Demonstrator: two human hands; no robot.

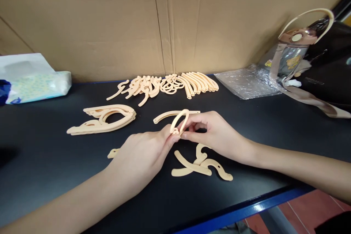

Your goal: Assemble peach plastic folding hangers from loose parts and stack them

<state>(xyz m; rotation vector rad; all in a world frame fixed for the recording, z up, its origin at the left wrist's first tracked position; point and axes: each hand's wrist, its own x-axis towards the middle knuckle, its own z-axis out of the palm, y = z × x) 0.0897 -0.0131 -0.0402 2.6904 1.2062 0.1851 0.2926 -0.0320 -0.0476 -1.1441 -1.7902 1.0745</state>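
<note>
A cream plastic oval ring piece [185,120] stands on edge between my hands above the table. My left hand [145,157] pinches its lower end between thumb and fingers. From the other side my right hand [222,135] grips the same end, its thumb and fingertips closed there; small details at the joint are partly hidden. Just behind my fingers lies a curved cream arm piece [167,115]. Below my right hand, several curved cream arms and hook pieces [197,166] overlap. Another cream piece [113,153] pokes out from beneath my left hand.
Stacked assembled cream folding hangers [120,122] lie at left. Along the back are piles of hook-shaped pieces [146,87], rings [171,84] and curved arms [200,84]. A tissue pack [41,84], clear plastic bag [244,82], strapped bottle [293,56] and black bag [329,65] flank the black table [55,175].
</note>
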